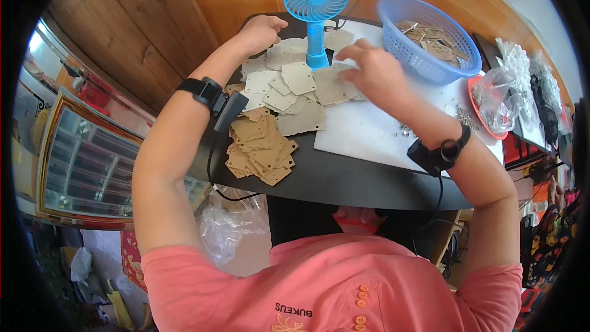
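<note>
At the far left of the table, my left hand (261, 32) reaches past the pale cards, its index finger stretched out and apart from the thumb; nothing shows in it. To the right of the fan, my right hand (376, 72) hovers over or touches the pale cards, slightly blurred, its fingers bent and apart with nothing visible between them. Between the hands, a blue fan (316, 0) stands upright on its base. Around that base spread overlapping whitish-grey cards (299, 78) with small corner holes. Nearer me lies a heap of brown cards (261, 147), also with holes.
A white foam sheet (362, 138) covers the table's right part, with small shiny bits (405, 130) scattered on it. A blue plastic basket (405, 49) at the back right holds brown pieces. Beyond my right forearm sits a red tray (491, 124) with clear plastic bags (496, 95).
</note>
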